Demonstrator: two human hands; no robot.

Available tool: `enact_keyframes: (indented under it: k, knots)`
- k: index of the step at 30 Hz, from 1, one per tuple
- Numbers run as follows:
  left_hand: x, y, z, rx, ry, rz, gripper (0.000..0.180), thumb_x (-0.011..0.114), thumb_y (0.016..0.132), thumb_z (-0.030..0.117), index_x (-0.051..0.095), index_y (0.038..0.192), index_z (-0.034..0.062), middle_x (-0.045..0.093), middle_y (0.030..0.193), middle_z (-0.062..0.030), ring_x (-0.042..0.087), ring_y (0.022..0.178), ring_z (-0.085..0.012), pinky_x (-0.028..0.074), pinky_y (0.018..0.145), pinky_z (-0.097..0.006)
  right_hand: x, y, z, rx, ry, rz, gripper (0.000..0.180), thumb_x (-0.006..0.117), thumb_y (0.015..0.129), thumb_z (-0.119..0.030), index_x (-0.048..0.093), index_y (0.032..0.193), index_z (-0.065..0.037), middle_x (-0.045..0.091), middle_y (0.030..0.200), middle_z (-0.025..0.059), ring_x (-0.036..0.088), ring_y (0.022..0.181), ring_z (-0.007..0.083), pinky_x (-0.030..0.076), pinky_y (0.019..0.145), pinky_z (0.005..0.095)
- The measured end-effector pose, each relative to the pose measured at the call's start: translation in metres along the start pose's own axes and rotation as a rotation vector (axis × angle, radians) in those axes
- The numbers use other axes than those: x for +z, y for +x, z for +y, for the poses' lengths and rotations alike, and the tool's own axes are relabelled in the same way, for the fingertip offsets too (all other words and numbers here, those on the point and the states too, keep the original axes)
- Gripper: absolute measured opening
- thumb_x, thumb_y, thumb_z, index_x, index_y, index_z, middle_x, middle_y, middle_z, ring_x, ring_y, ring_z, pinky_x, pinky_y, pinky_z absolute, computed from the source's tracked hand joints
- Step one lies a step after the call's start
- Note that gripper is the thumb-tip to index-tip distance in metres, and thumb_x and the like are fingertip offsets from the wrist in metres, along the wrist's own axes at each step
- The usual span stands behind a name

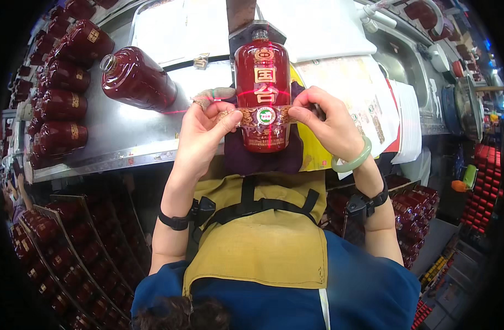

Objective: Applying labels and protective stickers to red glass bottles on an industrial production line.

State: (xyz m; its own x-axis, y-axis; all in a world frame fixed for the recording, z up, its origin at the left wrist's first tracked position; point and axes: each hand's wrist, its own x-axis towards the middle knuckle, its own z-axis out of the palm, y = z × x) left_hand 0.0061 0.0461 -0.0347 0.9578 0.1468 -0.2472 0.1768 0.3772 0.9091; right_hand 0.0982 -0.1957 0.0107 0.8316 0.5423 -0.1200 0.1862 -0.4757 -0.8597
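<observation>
Stainless steel forms the work surface (114, 137), seen from above by a head camera. At its centre lies a dark red glazed bottle (262, 99), neck pointing away from the person, resting on a dark purple cloth (263, 159). Thin red laser lines cross the bottle's front. Both hands are on a gold ornamental label band (263, 115) around the bottle's belly. The left hand (205, 135) pinches the band's left end between thumb and fingertips, some of which are wrapped in tape. The right hand (323, 124) pinches the right end the same way; a pale green bangle (353, 159) circles that wrist. Black straps sit on both forearms. Just left of the hands, a second red bottle (136, 80) lies on its side. Further left, more red bottles (62, 99) are lined up in rows. Printed sheets (362, 99) lie to the right, beside a metal sink (400, 60). Crates of red bottles (70, 242) stand below the surface.
</observation>
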Motion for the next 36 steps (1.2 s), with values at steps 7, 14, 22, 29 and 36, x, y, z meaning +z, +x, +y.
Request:
enact_keyframes:
  k: [7,14,22,29,36]
  knots:
    - [-0.003,0.003,0.000,-0.025,-0.072,-0.045,0.043,0.074,0.096,0.006,0.052,0.133,-0.0014,0.066,0.106,-0.0044,0.063,0.095,-0.0097,0.051,0.083,-0.025,0.003,0.003,0.010,-0.021,0.094,0.007,0.020,0.072,0.097,-0.019,0.068,0.097,0.001,0.066,0.089,0.0089,0.058,0.077,0.0178,0.047,0.072,0.0318]
    - [0.001,0.003,-0.002,0.014,-0.036,-0.039,0.032,0.069,0.099,0.006,0.054,0.127,0.0002,0.066,0.102,-0.0032,0.060,0.091,-0.0098,0.049,0.081,-0.026,0.004,0.004,0.012,-0.037,0.081,0.010,0.020,0.072,0.097,-0.020,0.068,0.096,0.000,0.065,0.086,0.0067,0.053,0.071,0.0142,0.045,0.068,0.0300]
    - [0.002,0.002,-0.002,0.003,-0.038,-0.025,0.032,0.070,0.099,0.007,0.054,0.127,0.0002,0.065,0.101,-0.0031,0.060,0.090,-0.0096,0.049,0.081,-0.025,0.005,0.003,0.011,-0.053,0.080,0.015,0.021,0.072,0.097,-0.020,0.068,0.096,0.000,0.065,0.086,0.0061,0.053,0.071,0.0138,0.046,0.068,0.0298]
    - [0.001,0.003,-0.003,0.004,-0.026,-0.025,0.036,0.070,0.099,0.006,0.054,0.131,0.0001,0.066,0.103,-0.0028,0.060,0.091,-0.0091,0.049,0.081,-0.025,0.000,0.002,0.004,0.049,0.086,-0.063,0.011,0.067,0.100,-0.010,0.063,0.101,0.000,0.062,0.094,0.0007,0.057,0.090,0.0081,0.048,0.082,0.0245]
    - [0.001,0.001,-0.001,0.014,-0.033,-0.037,0.040,0.071,0.098,0.006,0.053,0.134,-0.0001,0.067,0.104,-0.0030,0.061,0.094,-0.0091,0.049,0.081,-0.025,-0.001,0.002,0.001,0.048,0.059,-0.061,0.010,0.067,0.100,-0.010,0.064,0.101,-0.001,0.062,0.093,0.0004,0.057,0.088,0.0080,0.047,0.081,0.0245]
